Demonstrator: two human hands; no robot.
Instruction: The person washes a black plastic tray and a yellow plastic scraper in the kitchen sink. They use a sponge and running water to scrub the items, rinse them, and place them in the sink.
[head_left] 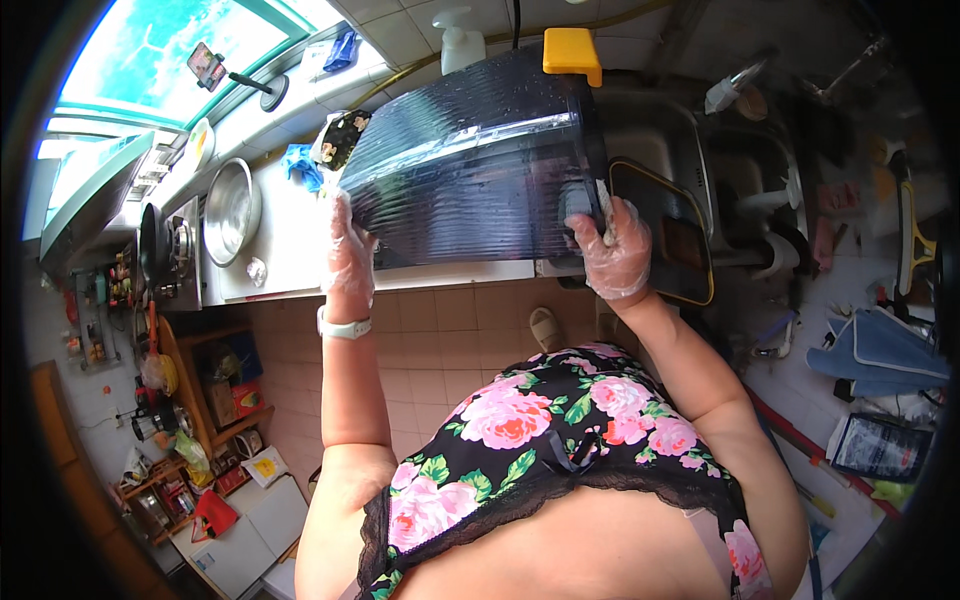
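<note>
We are holding a large dark translucent plastic bin [470, 165] with a yellow clip at upper centre, over the white counter [290, 235], left hand [348, 250] and right hand [612, 248] gloved, each clasping an end. Keeping both grips level is steadying it. Its inside is perhaps empty; the glare is hiding it.

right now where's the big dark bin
In the head view, the big dark bin is held up centre-top between both gloved hands, over the counter edge, left of the sink.
</note>
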